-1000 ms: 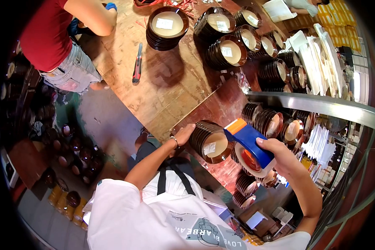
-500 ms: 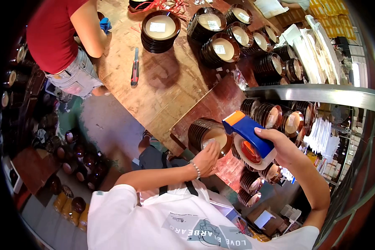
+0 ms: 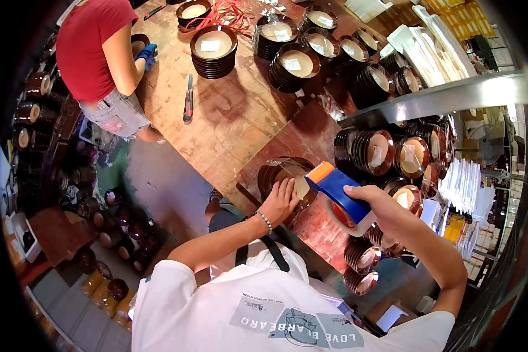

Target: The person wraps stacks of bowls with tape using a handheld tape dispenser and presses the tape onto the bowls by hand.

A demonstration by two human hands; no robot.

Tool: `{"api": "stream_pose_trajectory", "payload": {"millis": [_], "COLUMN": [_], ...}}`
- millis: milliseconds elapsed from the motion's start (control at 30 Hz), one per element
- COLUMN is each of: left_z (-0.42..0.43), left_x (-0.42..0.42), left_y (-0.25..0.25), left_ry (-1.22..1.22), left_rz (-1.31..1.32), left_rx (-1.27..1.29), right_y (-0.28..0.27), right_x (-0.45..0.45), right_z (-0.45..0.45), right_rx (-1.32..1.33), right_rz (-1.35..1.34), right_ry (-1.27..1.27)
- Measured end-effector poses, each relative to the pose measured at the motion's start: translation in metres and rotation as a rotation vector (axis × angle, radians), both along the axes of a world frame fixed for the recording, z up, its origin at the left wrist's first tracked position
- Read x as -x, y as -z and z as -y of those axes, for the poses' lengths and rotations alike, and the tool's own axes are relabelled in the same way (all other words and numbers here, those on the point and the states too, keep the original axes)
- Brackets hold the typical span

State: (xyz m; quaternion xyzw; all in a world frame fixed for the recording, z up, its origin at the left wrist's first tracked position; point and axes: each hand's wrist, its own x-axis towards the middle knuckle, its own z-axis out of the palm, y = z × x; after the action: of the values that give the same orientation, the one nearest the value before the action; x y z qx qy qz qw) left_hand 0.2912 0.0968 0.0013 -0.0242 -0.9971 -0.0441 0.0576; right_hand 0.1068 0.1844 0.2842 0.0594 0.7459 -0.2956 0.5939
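Observation:
A stack of dark-rimmed bowls (image 3: pixel 267 176) stands on the reddish part of the table in front of me. My left hand (image 3: pixel 280 202) lies over the near side of its top bowl, fingers extended and holding nothing visible; the label seen there earlier is hidden. Just right of the stack, my right hand (image 3: pixel 371 204) is wrapped round a blue tape dispenser (image 3: pixel 341 190) with an orange front end, which points toward the bowls. A roll of tape shows beneath its blue body.
A red and black cutter (image 3: pixel 188 105) lies on the wooden table (image 3: pixel 170 126). More labelled bowl stacks (image 3: pixel 215 50) stand beyond. A metal rail (image 3: pixel 440 97) crosses at right. A co-worker in red (image 3: pixel 94 53), wearing a blue glove, stands at the upper left.
My left hand has moved from the stack's left side onto its top bowl. The tape dispenser, still in my right hand, has shifted slightly left. The view has turned somewhat.

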Motion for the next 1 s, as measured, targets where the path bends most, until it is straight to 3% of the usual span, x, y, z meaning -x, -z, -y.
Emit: {"api": "stream_pose_trajectory", "payload": {"millis": [267, 400, 467, 600, 767, 933, 1000], "left_z": [0.0, 0.001, 0.001, -0.001, -0.001, -0.004, -0.005], "left_x": [0.005, 0.004, 0.006, 0.007, 0.01, 0.013, 0.014], "left_y": [-0.005, 0.006, 0.008, 0.013, 0.001, -0.006, -0.008], "left_ry": [-0.008, 0.028, 0.01, 0.001, 0.02, 0.06, 0.046], "left_rz": [-0.011, 0.094, 0.111, -0.014, 0.119, 0.058, 0.108], "left_rx": [-0.076, -0.04, -0.072, -0.089, -0.13, -0.108, -0.129], "right_y": [0.019, 0.027, 0.025, 0.04, 0.056, 0.084, 0.094], "right_x": [-0.012, -0.01, -0.015, -0.018, -0.036, -0.059, -0.065], "right_z": [-0.042, -0.068, -0.081, -0.128, -0.188, -0.236, -0.253], "right_rx": [0.093, 0.223, 0.237, 0.265, 0.339, 0.503, 0.426], "right_rz": [-0.027, 0.052, -0.055, -0.02, -0.151, -0.133, -0.209], "right_ry": [0.063, -0.023, -0.08, -0.046, -0.116, 0.053, -0.093]}}
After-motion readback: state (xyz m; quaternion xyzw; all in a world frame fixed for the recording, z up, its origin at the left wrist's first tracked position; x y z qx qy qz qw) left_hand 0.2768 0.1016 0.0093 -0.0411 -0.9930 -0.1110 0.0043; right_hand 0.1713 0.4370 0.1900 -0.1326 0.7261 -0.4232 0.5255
